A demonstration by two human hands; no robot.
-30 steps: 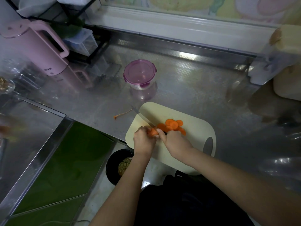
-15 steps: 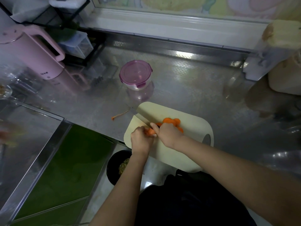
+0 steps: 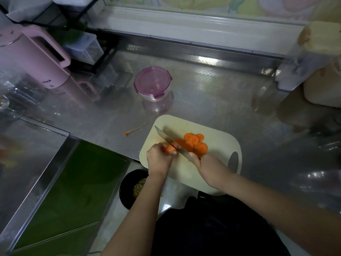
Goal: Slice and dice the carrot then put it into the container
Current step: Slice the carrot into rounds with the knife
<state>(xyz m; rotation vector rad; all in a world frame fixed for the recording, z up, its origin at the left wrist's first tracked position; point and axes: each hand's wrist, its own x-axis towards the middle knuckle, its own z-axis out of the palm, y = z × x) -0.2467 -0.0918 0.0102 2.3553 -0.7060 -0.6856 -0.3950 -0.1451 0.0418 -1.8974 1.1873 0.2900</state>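
the fingers of the left hand are curled over a carrot stub and pin it to the cream cutting board. they cover most of the stub, so only a short orange end shows. the fingers of the right hand are clenched round the handle of a knife, and the handle is hidden inside the fist. the blade runs diagonally, tip toward the far left, right against the stub's cut end. whether its edge touches the board cannot be told.

just right of the blade, round carrot slices overlap in a small heap on the board. the right forearm hides part of the board's near edge.

farther back, a round clear container stands on the steel surface, well apart from the board, with its purple lid clipped on. a thin carrot strip lies on the surface left of the board. a pink kettle at the far left is cut off by the frame. below the surface edge, a black bowl sits partly behind the left forearm, its contents too dim to name.
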